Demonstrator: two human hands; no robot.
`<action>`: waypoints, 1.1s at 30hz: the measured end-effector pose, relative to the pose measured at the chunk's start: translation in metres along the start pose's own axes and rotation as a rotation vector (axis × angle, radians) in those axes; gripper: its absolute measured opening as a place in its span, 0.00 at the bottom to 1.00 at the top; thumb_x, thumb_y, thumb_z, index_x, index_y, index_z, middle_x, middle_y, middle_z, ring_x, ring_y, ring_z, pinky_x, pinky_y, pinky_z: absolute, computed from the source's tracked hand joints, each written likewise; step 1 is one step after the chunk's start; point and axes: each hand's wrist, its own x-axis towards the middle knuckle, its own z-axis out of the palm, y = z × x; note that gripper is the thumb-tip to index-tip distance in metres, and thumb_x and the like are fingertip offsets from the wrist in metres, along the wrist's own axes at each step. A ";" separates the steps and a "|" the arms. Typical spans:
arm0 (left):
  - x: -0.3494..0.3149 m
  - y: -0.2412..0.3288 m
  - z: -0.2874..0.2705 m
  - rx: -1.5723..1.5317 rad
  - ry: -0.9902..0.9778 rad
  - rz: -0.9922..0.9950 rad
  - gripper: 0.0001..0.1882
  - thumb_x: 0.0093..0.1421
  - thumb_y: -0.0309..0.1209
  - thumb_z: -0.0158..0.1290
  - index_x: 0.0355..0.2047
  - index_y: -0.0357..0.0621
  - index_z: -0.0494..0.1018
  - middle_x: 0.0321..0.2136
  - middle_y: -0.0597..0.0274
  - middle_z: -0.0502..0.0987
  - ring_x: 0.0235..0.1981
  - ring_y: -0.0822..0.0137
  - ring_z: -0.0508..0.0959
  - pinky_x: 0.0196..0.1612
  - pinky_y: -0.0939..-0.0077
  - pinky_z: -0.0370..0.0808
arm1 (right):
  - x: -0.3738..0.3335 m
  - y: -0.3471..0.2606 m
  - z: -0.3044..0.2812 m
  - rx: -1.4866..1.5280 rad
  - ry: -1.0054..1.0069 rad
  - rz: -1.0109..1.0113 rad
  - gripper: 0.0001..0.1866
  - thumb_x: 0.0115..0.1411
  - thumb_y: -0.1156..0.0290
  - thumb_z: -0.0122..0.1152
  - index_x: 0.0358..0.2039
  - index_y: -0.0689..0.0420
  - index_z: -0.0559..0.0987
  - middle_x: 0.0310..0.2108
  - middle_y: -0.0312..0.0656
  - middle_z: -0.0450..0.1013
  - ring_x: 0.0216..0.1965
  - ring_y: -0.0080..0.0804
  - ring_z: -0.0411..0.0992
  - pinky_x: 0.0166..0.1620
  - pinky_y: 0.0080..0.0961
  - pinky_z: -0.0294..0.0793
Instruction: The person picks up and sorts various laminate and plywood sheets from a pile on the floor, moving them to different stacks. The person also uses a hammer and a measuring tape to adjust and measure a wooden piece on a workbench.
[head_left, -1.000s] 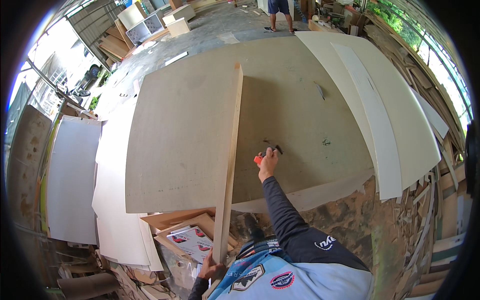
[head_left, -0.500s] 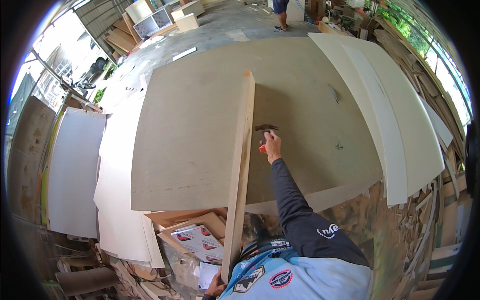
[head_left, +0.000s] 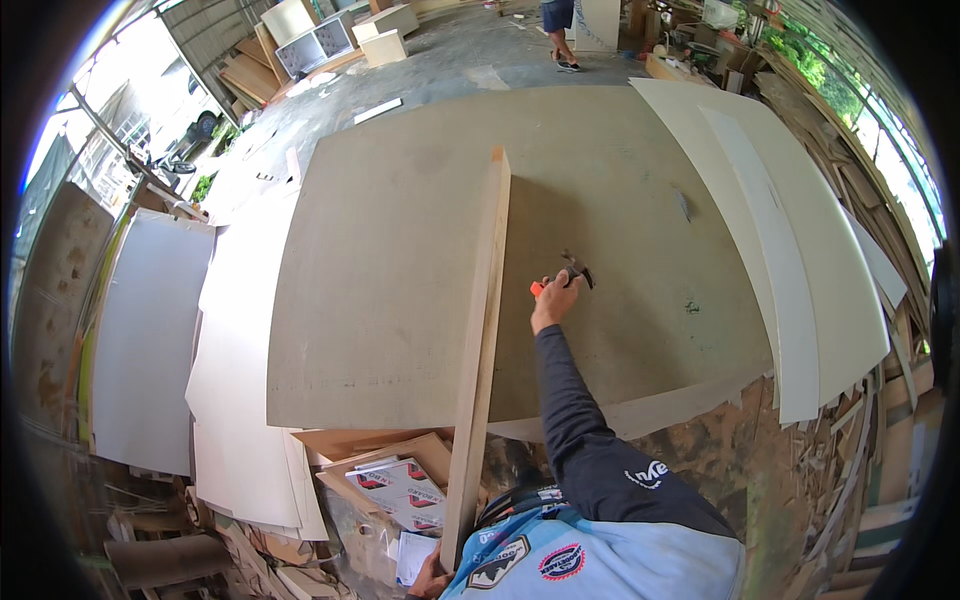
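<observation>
Head view, hammer [head_left: 578, 270] farther from plank [head_left: 482, 330]

And there's the dark metal claw hammer with the red-ended handle [head_left: 577, 271], just right of the long, straight, pale wooden beam [head_left: 484, 320] and clear of it! Its head sits to the far right, the red end points left. The beam runs near to far, leaning slightly right at its far end, one narrow face up.

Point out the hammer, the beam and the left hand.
Hammer [head_left: 578, 269]: head view, on its dark head.
Beam [head_left: 484, 330]: head view, midway along its length.
Left hand [head_left: 430, 578]: head view, back of the hand.
</observation>
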 end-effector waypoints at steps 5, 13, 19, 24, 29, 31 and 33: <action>0.011 -0.003 -0.009 -0.009 0.009 -0.021 0.37 0.41 0.19 0.60 0.54 0.32 0.61 0.48 0.52 0.71 0.48 0.64 0.72 0.51 0.69 0.70 | 0.011 0.041 -0.017 -0.457 -0.768 -0.114 0.28 0.60 0.65 0.50 0.58 0.68 0.63 0.28 0.42 0.71 0.22 0.23 0.68 0.24 0.21 0.69; 0.077 0.047 -0.003 0.034 0.020 0.076 0.32 0.38 0.19 0.58 0.49 0.35 0.66 0.45 0.54 0.70 0.47 0.62 0.70 0.49 0.69 0.69 | 0.026 -0.033 -0.110 -0.487 -0.860 0.095 0.26 0.59 0.65 0.56 0.54 0.69 0.68 0.26 0.36 0.72 0.19 0.21 0.71 0.22 0.19 0.67; 0.164 0.128 0.053 0.522 0.146 0.395 0.35 0.38 0.27 0.61 0.51 0.36 0.66 0.48 0.49 0.65 0.53 0.53 0.64 0.57 0.69 0.60 | 0.128 -0.084 -0.215 -1.093 -0.667 -0.366 0.21 0.55 0.67 0.61 0.47 0.67 0.74 0.25 0.41 0.74 0.21 0.26 0.73 0.26 0.23 0.73; 0.222 0.146 0.117 0.798 0.317 0.340 0.41 0.44 0.34 0.63 0.59 0.47 0.59 0.51 0.44 0.58 0.57 0.46 0.56 0.59 0.47 0.53 | 0.152 -0.145 -0.281 -0.876 -0.368 -0.899 0.10 0.57 0.66 0.59 0.31 0.61 0.76 0.20 0.40 0.70 0.21 0.29 0.69 0.26 0.24 0.67; 0.266 0.138 0.207 0.999 0.612 0.197 0.50 0.47 0.41 0.64 0.66 0.68 0.46 0.58 0.38 0.46 0.63 0.39 0.40 0.52 0.20 0.39 | 0.125 -0.192 -0.414 -1.108 -0.760 -0.569 0.12 0.56 0.64 0.57 0.24 0.60 0.76 0.21 0.43 0.72 0.21 0.33 0.70 0.26 0.28 0.67; 0.267 0.135 0.229 1.047 0.642 0.132 0.43 0.52 0.42 0.59 0.65 0.69 0.48 0.61 0.36 0.41 0.65 0.37 0.32 0.53 0.20 0.34 | 0.113 -0.190 -0.470 -1.273 -0.877 -0.210 0.14 0.56 0.60 0.58 0.28 0.60 0.79 0.25 0.46 0.76 0.28 0.33 0.75 0.33 0.26 0.72; 0.276 0.124 0.242 1.126 0.700 0.194 0.39 0.55 0.43 0.55 0.64 0.69 0.50 0.61 0.35 0.42 0.65 0.37 0.33 0.54 0.22 0.33 | 0.125 -0.162 -0.547 -1.327 -0.963 0.136 0.20 0.55 0.52 0.57 0.32 0.59 0.81 0.30 0.48 0.77 0.30 0.38 0.75 0.37 0.29 0.71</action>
